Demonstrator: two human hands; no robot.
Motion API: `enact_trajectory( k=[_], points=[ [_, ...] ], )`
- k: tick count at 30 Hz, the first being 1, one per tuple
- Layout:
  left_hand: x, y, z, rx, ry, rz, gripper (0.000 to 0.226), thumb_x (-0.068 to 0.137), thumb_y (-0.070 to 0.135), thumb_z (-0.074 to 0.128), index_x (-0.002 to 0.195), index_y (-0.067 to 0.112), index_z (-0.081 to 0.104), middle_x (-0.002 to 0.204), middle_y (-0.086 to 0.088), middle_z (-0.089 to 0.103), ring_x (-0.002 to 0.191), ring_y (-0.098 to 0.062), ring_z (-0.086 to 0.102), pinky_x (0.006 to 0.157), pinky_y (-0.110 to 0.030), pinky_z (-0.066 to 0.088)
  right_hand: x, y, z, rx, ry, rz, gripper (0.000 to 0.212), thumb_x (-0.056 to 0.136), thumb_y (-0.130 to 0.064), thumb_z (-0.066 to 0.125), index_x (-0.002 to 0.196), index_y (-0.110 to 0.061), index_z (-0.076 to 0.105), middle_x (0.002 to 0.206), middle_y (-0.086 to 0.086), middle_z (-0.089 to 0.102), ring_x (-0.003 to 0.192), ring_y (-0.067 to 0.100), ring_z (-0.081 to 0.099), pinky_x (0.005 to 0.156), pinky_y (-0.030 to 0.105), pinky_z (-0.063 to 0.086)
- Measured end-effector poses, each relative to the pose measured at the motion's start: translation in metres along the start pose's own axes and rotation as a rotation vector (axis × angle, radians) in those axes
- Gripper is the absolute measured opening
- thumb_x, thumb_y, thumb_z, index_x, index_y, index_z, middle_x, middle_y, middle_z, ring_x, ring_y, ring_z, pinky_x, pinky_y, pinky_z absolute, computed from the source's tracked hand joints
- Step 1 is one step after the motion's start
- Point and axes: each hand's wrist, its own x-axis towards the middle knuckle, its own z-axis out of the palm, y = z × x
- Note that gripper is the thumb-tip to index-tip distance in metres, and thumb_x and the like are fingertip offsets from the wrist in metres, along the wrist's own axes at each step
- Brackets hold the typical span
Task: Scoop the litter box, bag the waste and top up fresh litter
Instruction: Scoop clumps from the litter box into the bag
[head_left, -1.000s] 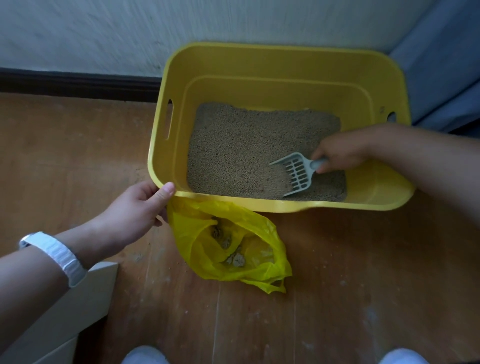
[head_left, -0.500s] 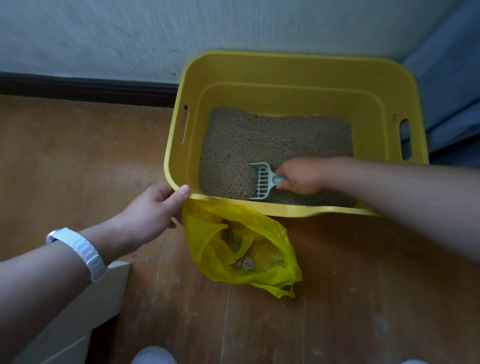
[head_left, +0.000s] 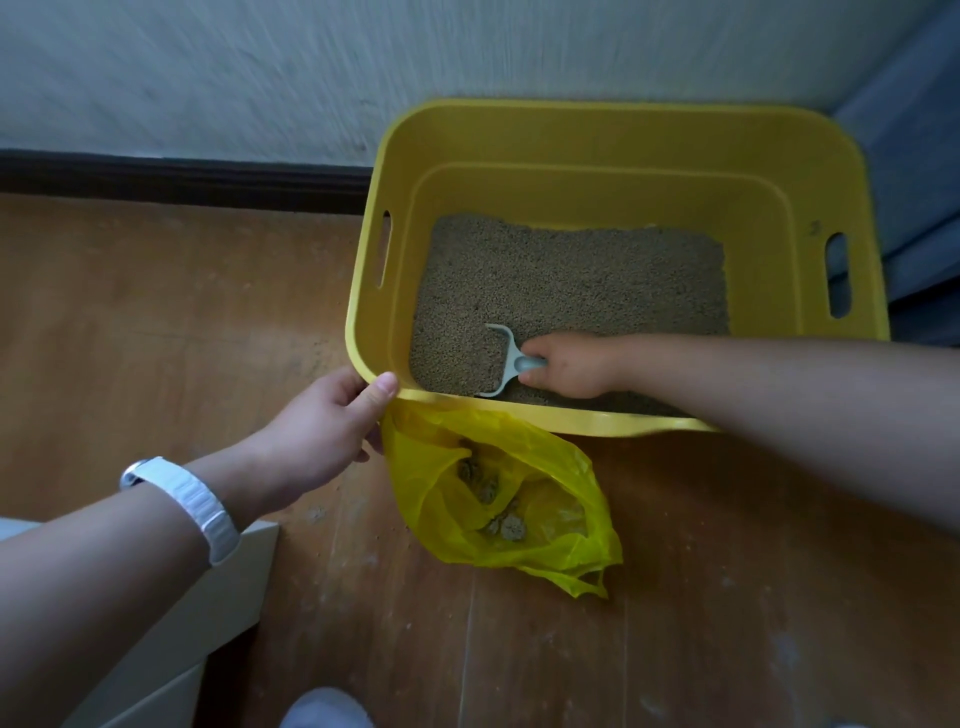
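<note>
A: How far along does the scooping look?

B: Partway, I'd judge. The yellow bag (head_left: 498, 499) lies open on the wooden floor (head_left: 156, 322), touching the near wall of the litter box (head_left: 623, 135), with several grey clumps (head_left: 506, 525) already inside. It isn't tied yet.

A: And the hands?

B: The right hand (head_left: 571, 364) has its fingers curled tight around the handle of the scoop (head_left: 506, 358), its head dug into the litter (head_left: 571, 280) at the near left corner. The left hand (head_left: 322, 426) grips the box's corner, thumb over the rim.

A: What's left?

B: Probably more sifting, then tying the bag and topping up; no fresh litter supply is in view
</note>
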Motion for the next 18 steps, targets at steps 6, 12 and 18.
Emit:
enact_trajectory(
  k=[6, 12, 18],
  points=[
    [-0.001, 0.002, -0.001, 0.008, -0.008, 0.0, 0.033, 0.097, 0.046, 0.041, 0.097, 0.019, 0.06, 0.08, -0.001, 0.067, 0.073, -0.017, 0.065, 0.064, -0.03, 0.051, -0.006, 0.003, -0.003, 0.104, 0.022, -0.022, 0.015, 0.099, -0.036, 0.051, 0.103, -0.022, 0.054, 0.081, -0.002, 0.053, 0.07, 0.014, 0.049, 0.057, 0.028, 0.034],
    [-0.004, 0.005, -0.001, 0.043, -0.013, 0.005, 0.035, 0.099, 0.046, 0.04, 0.097, 0.017, 0.06, 0.081, -0.002, 0.066, 0.073, -0.016, 0.064, 0.065, -0.03, 0.052, -0.032, 0.007, -0.021, 0.195, 0.086, -0.017, 0.014, 0.099, -0.037, 0.052, 0.102, -0.024, 0.057, 0.08, -0.001, 0.053, 0.068, 0.013, 0.048, 0.058, 0.028, 0.036],
    [-0.002, 0.003, -0.004, 0.061, -0.029, -0.025, 0.036, 0.097, 0.05, 0.04, 0.1, 0.02, 0.06, 0.089, -0.006, 0.068, 0.079, -0.02, 0.066, 0.068, -0.031, 0.052, -0.07, 0.029, -0.033, 0.205, 0.118, 0.07, 0.019, 0.098, -0.039, 0.052, 0.103, -0.021, 0.058, 0.081, 0.001, 0.054, 0.067, 0.013, 0.047, 0.059, 0.03, 0.037]
  ],
)
